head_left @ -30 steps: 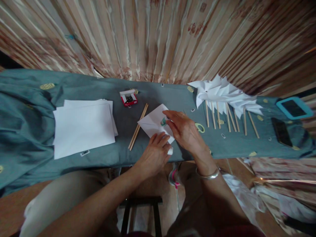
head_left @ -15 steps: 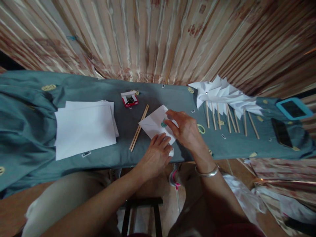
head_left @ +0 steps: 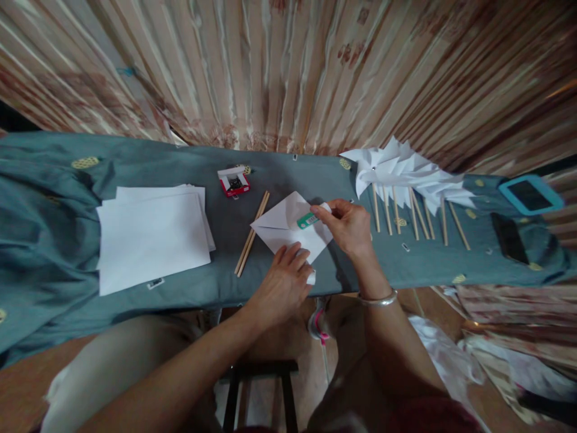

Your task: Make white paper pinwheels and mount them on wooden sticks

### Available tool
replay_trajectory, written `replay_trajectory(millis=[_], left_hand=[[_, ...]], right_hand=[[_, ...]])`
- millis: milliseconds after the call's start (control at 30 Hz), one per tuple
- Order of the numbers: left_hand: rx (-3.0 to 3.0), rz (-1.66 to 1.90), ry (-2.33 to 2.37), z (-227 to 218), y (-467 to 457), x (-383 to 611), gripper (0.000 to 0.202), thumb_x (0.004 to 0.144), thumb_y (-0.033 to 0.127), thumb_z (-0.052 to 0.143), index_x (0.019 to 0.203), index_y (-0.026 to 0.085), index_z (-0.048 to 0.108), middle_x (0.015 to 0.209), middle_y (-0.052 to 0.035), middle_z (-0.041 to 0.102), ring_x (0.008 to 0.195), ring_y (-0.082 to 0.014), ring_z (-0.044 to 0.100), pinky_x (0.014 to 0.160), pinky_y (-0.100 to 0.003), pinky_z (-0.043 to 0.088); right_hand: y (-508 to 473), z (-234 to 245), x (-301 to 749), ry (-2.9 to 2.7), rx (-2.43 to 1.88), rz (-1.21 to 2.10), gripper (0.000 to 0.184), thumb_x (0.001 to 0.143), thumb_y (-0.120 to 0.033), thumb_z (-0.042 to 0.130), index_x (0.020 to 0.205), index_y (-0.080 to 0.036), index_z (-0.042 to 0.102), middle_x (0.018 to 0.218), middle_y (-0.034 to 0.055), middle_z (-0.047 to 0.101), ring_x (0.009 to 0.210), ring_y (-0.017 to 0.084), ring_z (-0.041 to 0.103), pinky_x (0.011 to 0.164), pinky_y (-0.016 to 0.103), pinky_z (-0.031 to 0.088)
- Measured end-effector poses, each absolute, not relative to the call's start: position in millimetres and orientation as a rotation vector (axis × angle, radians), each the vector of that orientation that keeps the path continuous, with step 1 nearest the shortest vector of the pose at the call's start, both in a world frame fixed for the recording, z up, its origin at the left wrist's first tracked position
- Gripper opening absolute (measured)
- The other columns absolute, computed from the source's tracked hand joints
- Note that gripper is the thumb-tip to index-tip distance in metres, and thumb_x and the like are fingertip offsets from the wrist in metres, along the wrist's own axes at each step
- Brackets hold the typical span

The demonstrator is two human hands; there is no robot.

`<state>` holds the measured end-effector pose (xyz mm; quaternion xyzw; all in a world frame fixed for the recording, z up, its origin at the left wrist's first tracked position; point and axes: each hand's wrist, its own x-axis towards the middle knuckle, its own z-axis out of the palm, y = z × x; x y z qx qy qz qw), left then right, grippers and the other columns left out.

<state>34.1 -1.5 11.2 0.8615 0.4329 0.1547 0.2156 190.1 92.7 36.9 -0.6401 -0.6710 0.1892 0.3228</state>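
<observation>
In the head view, a surface draped in a grey-green cloth (head_left: 216,240) runs from side to side, its far edge along a striped curtain (head_left: 252,72). A folded white paper (head_left: 276,218) lies turned like a diamond between the near and far edges, about midway along; its left corner meets two wooden sticks (head_left: 250,237), which slant toward the near edge.

The right hand (head_left: 351,227), a silver bangle (head_left: 381,299) at its wrist, pinches a green-and-white tube (head_left: 308,221) between thumb and fingers above the paper's right half. Whether the tube's green end touches the sheet cannot be told. The left hand (head_left: 286,278) comes over the near edge, fingertips resting on the paper's near part. A small white cylinder (head_left: 311,277) shows beside its fingers; whether the hand grasps it cannot be told.

Toward the surface's left end lies a stack of white sheets (head_left: 153,234). An open red box (head_left: 234,185) with small dark pieces sits nearer the far edge. White pinwheels (head_left: 406,171) overlap along the far edge on the right, sticks toward the near edge. A blue-framed tablet (head_left: 532,195) and a dark phone (head_left: 509,237) lie near the right end.
</observation>
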Motion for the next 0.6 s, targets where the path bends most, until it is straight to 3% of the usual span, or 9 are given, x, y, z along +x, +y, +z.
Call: replay_trajectory(millis=[200, 333, 500, 600], left_hand=[[2.342, 0.438, 1.179, 11.3, -1.8, 33.1, 0.019, 0.087, 0.018, 0.057, 0.103, 0.013, 0.066, 0.132, -0.0142, 0.059, 0.136, -0.0320, 0.041, 0.112, -0.054, 0.033], [2.074, 0.745, 1.127, 10.8, 2.0, 27.7, 0.022, 0.087, 0.019, 0.059, 0.108, 0.016, 0.065, 0.132, -0.0130, 0.060, 0.132, -0.0279, 0.047, 0.111, -0.050, 0.037], [1.278, 1.017, 1.200, 20.1, 18.4, 16.9, 0.032, 0.078, 0.030, 0.066, 0.109, 0.019, 0.066, 0.112, -0.0071, 0.072, 0.101, -0.0230, 0.067, 0.093, -0.039, 0.051], [0.980, 1.083, 1.141, 26.4, 26.1, 13.1, 0.039, 0.068, 0.034, 0.073, 0.103, 0.016, 0.068, 0.097, -0.0049, 0.074, 0.087, -0.0209, 0.068, 0.082, -0.035, 0.054]], right_hand=[[109.1, 21.8, 209.5, -1.249, -1.512, 0.985, 0.044, 0.068, -0.060, 0.071, 0.062, -0.017, 0.065, 0.051, -0.0020, 0.060, 0.045, 0.009, 0.049, 0.047, 0.023, 0.038], [106.3, 28.5, 213.2, -1.043, -1.347, 1.203, 0.042, 0.066, -0.058, 0.074, 0.066, -0.019, 0.059, 0.055, -0.0029, 0.061, 0.049, 0.009, 0.056, 0.046, 0.021, 0.043], [90.2, 35.5, 215.3, -0.824, -1.150, 1.497, 0.036, 0.066, -0.049, 0.080, 0.069, -0.020, 0.060, 0.059, -0.0021, 0.067, 0.053, 0.010, 0.063, 0.053, 0.021, 0.054], [80.6, 33.9, 214.1, -0.783, -1.080, 1.636, 0.035, 0.063, -0.046, 0.084, 0.075, -0.018, 0.066, 0.062, -0.0018, 0.070, 0.053, 0.010, 0.065, 0.053, 0.019, 0.055]])
